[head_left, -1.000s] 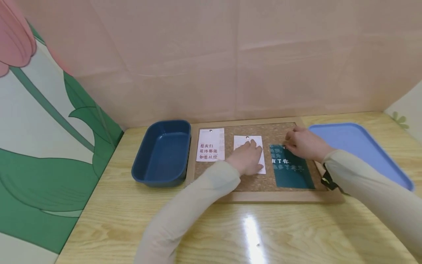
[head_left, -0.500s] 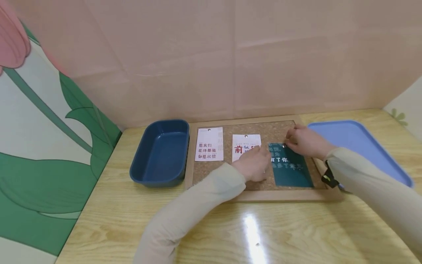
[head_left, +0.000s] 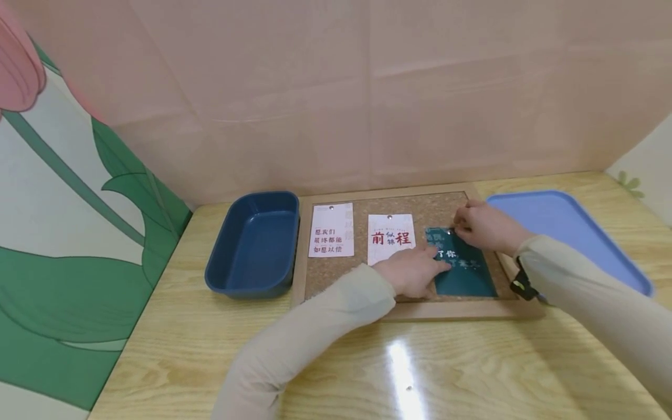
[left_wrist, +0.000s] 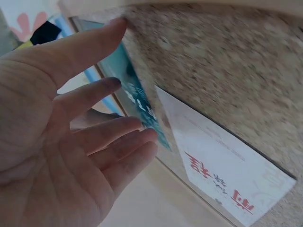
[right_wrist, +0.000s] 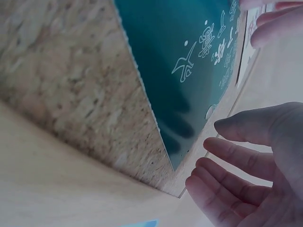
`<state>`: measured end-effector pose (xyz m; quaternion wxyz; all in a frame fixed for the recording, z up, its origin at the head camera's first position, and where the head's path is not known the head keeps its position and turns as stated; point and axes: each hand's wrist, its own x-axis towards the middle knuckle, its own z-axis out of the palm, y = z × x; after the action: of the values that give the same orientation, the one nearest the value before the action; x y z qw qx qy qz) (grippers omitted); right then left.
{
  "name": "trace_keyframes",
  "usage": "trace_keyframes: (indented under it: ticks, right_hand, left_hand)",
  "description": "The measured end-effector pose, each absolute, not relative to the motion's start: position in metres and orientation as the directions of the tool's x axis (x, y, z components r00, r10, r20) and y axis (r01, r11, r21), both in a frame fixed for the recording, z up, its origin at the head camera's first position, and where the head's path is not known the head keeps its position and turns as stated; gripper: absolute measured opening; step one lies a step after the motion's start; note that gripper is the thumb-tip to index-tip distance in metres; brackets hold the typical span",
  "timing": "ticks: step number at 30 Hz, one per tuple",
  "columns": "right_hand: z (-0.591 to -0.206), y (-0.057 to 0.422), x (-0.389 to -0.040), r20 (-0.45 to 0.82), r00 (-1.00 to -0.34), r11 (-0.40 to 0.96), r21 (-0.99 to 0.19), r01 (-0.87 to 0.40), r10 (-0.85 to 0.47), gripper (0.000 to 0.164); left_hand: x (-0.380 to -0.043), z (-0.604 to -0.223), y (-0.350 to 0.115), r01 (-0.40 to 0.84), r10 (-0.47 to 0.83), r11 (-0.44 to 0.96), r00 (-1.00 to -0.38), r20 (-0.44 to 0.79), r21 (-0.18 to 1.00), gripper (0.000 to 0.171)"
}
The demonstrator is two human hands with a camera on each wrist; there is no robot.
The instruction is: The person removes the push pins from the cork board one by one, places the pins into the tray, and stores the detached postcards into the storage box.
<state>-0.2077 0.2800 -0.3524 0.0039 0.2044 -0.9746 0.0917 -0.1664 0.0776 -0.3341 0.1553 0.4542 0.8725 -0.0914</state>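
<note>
A teal card [head_left: 464, 283] with white lettering lies on the right part of a wood-framed corkboard [head_left: 370, 205], a small round thumbtack [right_wrist: 209, 112] at its top edge. My left hand [head_left: 412, 271] spreads straight fingers over this card's left edge and overlaps the lower part of a white card [head_left: 387, 251] with red characters. At the teal card's top, my right hand [head_left: 490, 227] has its thumb close beside the thumbtack; in the right wrist view its loosely bent fingers show nothing between them. Another white card [head_left: 332, 230] is tacked on the board's left.
A deep dark-blue bin [head_left: 254, 245] stands left of the board. To the right lies a flat light-blue tray [head_left: 567, 227], partly behind the right forearm. The wooden table [head_left: 173, 356] meets a pink cloth backdrop [head_left: 294, 116] at the back.
My left hand has slid right and down from the middle white card to the teal card's left edge, uncovering the red characters. My right hand stays at the teal card's top.
</note>
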Motion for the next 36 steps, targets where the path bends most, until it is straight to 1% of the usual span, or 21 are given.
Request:
trace_keyframes:
  ticks: [4, 9, 14, 17, 21, 27, 33, 36]
  right_hand:
    - [-0.354, 0.277, -0.209, 0.026, -0.919, 0.899, -0.196, -0.391, -0.393, 0.015]
    - [-0.356, 0.272, -0.21, 0.003, -0.914, 0.889, -0.234, -0.394, -0.405, 0.015]
    - [-0.355, 0.273, -0.21, 0.027, -0.91, 0.875, -0.265, -0.406, -0.414, 0.013]
    - [-0.354, 0.273, -0.209, 0.032, -0.911, 0.872, -0.276, -0.403, -0.411, 0.013]
    - [-0.353, 0.272, -0.209, 0.031, -0.913, 0.869, -0.293, -0.398, -0.408, 0.015]
    - [-0.355, 0.276, -0.21, 0.071, -0.908, 0.852, -0.32, -0.413, -0.414, 0.012]
    - [-0.353, 0.272, -0.21, 0.021, -0.922, 0.866, -0.337, -0.37, -0.386, 0.011]
    - [-0.352, 0.27, -0.211, 0.004, -0.928, 0.871, -0.345, -0.35, -0.371, 0.011]
  left_hand:
    - [-0.165, -0.335, 0.078, 0.823, 0.765, 0.567, -0.52, -0.379, 0.016, 0.059]
    - [-0.167, -0.339, 0.078, 0.817, 0.763, 0.574, -0.51, -0.397, 0.054, 0.057]
    - [-0.17, -0.341, 0.079, 0.814, 0.775, 0.571, -0.493, -0.395, 0.104, 0.056]
    - [-0.17, -0.342, 0.081, 0.806, 0.773, 0.579, -0.495, -0.397, 0.121, 0.055]
    - [-0.167, -0.342, 0.084, 0.788, 0.76, 0.6, -0.506, -0.407, 0.14, 0.06]
    - [-0.163, -0.344, 0.086, 0.771, 0.752, 0.617, -0.517, -0.409, 0.158, 0.061]
    - [-0.161, -0.348, 0.083, 0.782, 0.768, 0.602, -0.513, -0.383, 0.16, 0.057]
    - [-0.16, -0.349, 0.083, 0.791, 0.777, 0.592, -0.508, -0.372, 0.156, 0.057]
